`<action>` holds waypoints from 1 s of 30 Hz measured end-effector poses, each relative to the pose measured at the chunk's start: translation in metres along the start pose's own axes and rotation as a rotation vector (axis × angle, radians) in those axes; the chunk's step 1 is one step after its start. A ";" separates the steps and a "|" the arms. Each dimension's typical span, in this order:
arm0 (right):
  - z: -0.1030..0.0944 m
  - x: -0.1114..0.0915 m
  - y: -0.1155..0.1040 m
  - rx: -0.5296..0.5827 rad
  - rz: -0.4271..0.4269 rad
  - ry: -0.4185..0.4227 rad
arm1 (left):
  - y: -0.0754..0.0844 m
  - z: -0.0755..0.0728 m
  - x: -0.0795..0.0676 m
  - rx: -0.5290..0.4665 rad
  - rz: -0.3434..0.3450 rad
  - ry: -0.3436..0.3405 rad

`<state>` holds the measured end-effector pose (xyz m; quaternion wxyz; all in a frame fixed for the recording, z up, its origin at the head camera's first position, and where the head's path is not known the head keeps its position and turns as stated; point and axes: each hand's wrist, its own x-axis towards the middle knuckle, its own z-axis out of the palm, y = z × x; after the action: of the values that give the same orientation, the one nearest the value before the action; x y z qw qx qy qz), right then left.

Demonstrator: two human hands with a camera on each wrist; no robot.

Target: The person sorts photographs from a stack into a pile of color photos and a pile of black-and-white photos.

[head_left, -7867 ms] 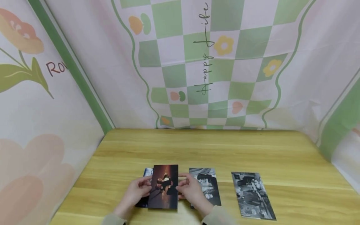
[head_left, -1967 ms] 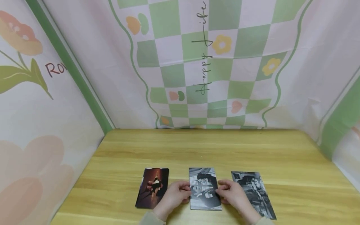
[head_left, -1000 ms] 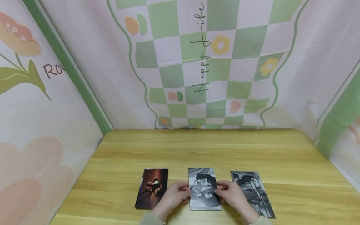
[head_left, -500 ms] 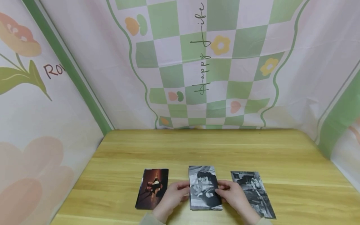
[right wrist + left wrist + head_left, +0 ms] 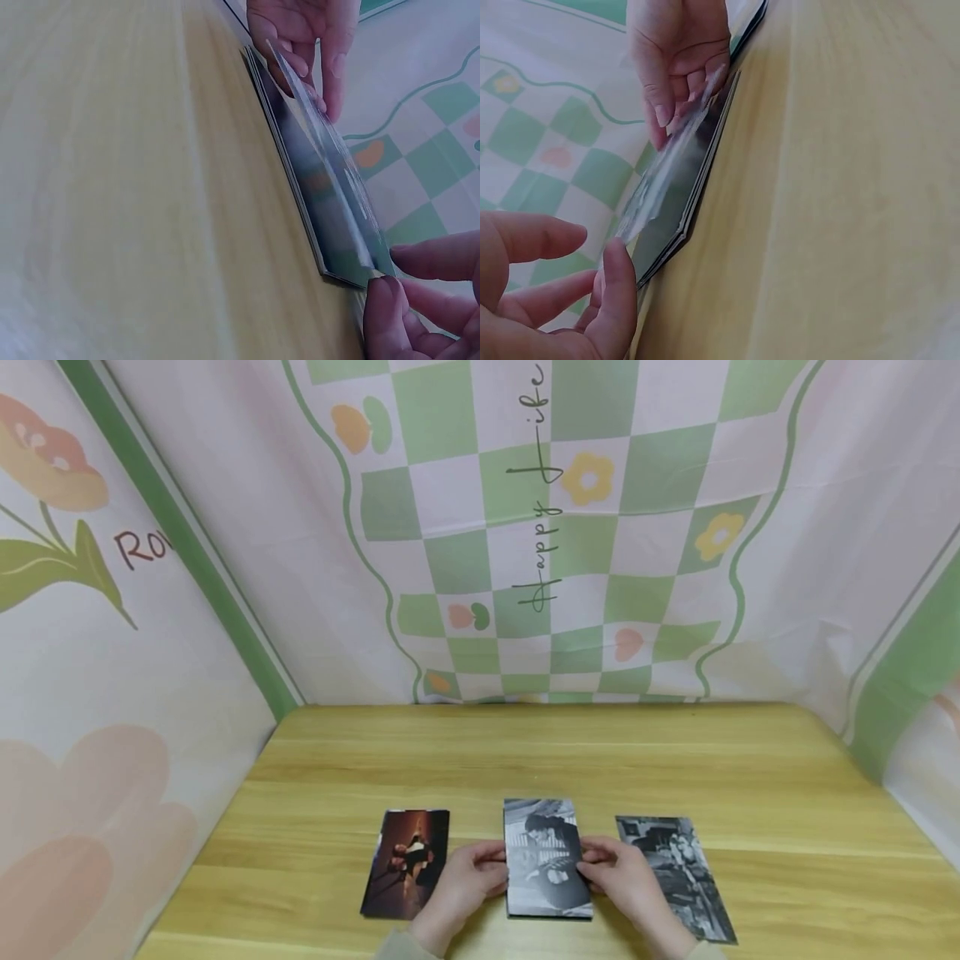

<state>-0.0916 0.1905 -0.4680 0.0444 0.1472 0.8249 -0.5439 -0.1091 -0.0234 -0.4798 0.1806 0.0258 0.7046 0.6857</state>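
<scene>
My left hand (image 5: 468, 885) and right hand (image 5: 626, 885) pinch a black-and-white photo card (image 5: 546, 864) at its left and right edges, between thumb and fingers. In both wrist views the lifted card (image 5: 649, 199) is raised and tilted over a stack of dark glossy cards (image 5: 307, 195) lying on the table. The head view has this card covering nearly all of that stack, leaving a thin dark edge at the bottom. Left of my left hand lies a pile topped by a reddish-brown photo card (image 5: 405, 864). Another black-and-white photo card (image 5: 678, 868) lies partly behind my right hand.
The wooden table (image 5: 555, 747) extends behind the row of cards to a fabric backdrop (image 5: 517, 560) with green and white checks. A flower-printed panel (image 5: 67, 677) stands along the left side.
Earlier both hands held the reddish-brown card over the left pile; it now tops that pile. The hands moved right to the middle stack and have lifted its top card slightly.
</scene>
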 end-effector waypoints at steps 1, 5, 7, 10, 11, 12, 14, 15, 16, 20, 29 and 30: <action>0.000 0.000 0.000 0.013 0.000 -0.002 | 0.001 0.000 0.000 -0.002 -0.004 0.003; 0.000 -0.002 0.000 0.087 0.019 0.000 | 0.002 0.000 -0.002 -0.007 -0.010 0.011; 0.000 -0.002 -0.001 0.124 0.030 -0.001 | 0.002 0.000 -0.003 -0.010 -0.006 0.013; 0.000 -0.002 0.000 0.161 0.049 -0.004 | 0.002 0.000 -0.004 -0.016 0.004 0.015; -0.001 -0.002 0.000 0.171 0.058 -0.007 | 0.002 0.000 -0.004 -0.021 0.002 0.017; -0.001 -0.002 0.000 0.182 0.063 -0.010 | 0.002 0.001 -0.004 -0.026 0.001 0.019; -0.002 -0.002 0.001 0.210 0.073 -0.026 | 0.002 0.001 -0.004 -0.026 -0.006 0.028; -0.002 -0.002 0.001 0.227 0.078 -0.036 | 0.002 0.001 -0.003 -0.025 -0.009 0.032; -0.003 -0.003 0.000 0.242 0.081 -0.046 | 0.002 0.001 -0.003 -0.026 -0.013 0.037; -0.005 -0.003 0.000 0.278 0.110 -0.070 | 0.000 0.002 -0.002 -0.026 -0.014 0.045; -0.017 -0.002 0.002 0.249 0.136 -0.090 | -0.003 0.010 -0.001 -0.054 -0.007 0.024; -0.019 -0.002 0.003 0.245 0.133 -0.097 | -0.003 0.012 -0.001 -0.058 -0.009 0.020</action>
<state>-0.0869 0.2089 -0.4626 0.1019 0.1796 0.7375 -0.6430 -0.1037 -0.0126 -0.4822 0.1772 0.0104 0.6864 0.7052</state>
